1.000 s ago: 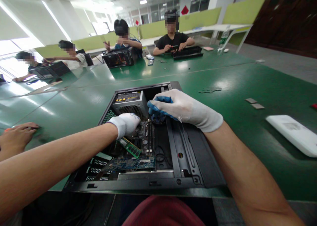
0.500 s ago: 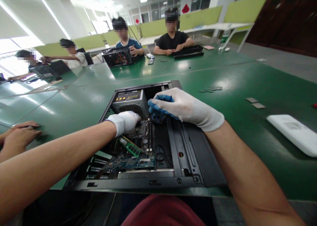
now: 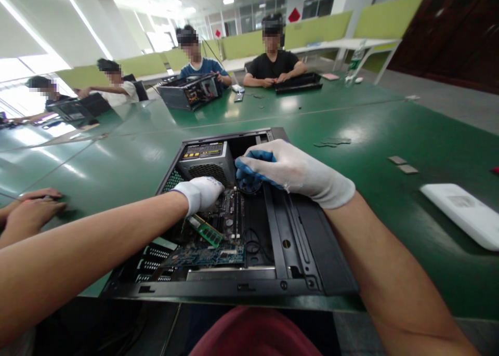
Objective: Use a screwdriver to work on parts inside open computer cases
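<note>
An open black computer case (image 3: pixel 253 288) lies on its side in front of me, its motherboard (image 3: pixel 218 210) exposed. My left hand (image 3: pixel 205 192), in a white glove, is closed low over the board's upper part, beside the power supply (image 3: pixel 205 156). Its fingertips are hidden, and so is anything in them. My right hand (image 3: pixel 273 163), gloved white with blue fingers, curls round a dark round cooler fan (image 3: pixel 249 186) right of the power supply; its fingers partly cover the fan. A green memory module (image 3: pixel 208 232) lies slanted across the board near a blue circuit card (image 3: pixel 206 255).
The green table (image 3: pixel 374 132) carries a white flat box (image 3: pixel 462 215), two small grey pieces (image 3: pixel 401 163) and thin dark scraps (image 3: pixel 333 142) to the right. Another person's hands (image 3: pixel 37 208) rest at the left. Several people sit across, some with computer cases (image 3: pixel 189 92).
My hands stay almost in place over the case; the left has shifted slightly right. Across the table, the person in blue has turned their case.
</note>
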The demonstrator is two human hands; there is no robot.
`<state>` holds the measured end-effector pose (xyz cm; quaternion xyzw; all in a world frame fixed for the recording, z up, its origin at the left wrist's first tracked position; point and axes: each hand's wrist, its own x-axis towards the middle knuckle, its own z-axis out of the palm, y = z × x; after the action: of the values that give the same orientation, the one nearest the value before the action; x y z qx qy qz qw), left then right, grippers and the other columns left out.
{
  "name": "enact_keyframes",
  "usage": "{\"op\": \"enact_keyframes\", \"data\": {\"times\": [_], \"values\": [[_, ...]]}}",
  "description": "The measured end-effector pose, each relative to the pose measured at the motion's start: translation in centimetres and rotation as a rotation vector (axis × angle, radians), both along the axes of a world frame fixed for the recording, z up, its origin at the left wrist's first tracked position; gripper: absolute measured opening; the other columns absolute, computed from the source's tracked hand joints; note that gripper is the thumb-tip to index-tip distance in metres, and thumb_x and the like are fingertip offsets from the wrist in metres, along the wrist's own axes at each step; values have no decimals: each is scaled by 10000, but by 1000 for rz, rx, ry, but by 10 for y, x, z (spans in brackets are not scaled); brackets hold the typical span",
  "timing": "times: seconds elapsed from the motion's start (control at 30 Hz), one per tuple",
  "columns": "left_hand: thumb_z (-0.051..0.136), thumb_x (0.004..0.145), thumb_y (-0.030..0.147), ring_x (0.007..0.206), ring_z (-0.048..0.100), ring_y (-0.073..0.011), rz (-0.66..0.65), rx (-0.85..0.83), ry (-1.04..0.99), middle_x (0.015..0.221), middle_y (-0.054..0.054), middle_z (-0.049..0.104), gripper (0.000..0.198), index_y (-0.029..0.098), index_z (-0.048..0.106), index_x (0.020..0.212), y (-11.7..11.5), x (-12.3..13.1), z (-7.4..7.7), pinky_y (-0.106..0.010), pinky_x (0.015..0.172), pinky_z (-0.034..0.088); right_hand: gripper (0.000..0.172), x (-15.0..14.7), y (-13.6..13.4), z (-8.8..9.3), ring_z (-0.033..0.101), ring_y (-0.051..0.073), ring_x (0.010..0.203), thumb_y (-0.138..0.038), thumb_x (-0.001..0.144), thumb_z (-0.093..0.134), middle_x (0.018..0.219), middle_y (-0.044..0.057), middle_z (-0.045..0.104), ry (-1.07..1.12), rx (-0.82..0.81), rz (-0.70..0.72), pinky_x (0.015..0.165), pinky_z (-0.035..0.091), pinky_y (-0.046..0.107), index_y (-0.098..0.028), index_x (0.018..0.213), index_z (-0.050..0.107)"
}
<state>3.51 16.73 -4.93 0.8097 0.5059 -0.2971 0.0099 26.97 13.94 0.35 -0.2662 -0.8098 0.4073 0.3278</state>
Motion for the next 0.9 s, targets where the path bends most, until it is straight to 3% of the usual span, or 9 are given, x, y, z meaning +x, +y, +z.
{"op": "enact_keyframes", "data": {"times": [0.4,0.73,0.9], "values": [[738,777,343,1069,729,-304,-15,-30,7,1151,-161,767,377,152,751,1102,1,0,-1,-362,949,562,529,0,-1,1,417,114,658,-664,940,561,713,-12,520,12,10,5,611,302,272,-167,761,586],[746,751,357,1159,697,-313,-26,-32,-26,1250,-160,731,506,155,693,1212,4,-3,-4,-362,996,546,534,-1,0,-1,459,126,683,-672,933,547,739,2,568,17,3,10,623,313,270,-165,777,609],[761,725,334,1102,724,-294,-14,-35,-20,1167,-128,765,424,197,728,1126,3,-2,-5,-345,961,558,533,0,-1,1,467,130,692,-667,929,552,742,7,573,0,1,8,621,316,267,-163,765,600]]}}
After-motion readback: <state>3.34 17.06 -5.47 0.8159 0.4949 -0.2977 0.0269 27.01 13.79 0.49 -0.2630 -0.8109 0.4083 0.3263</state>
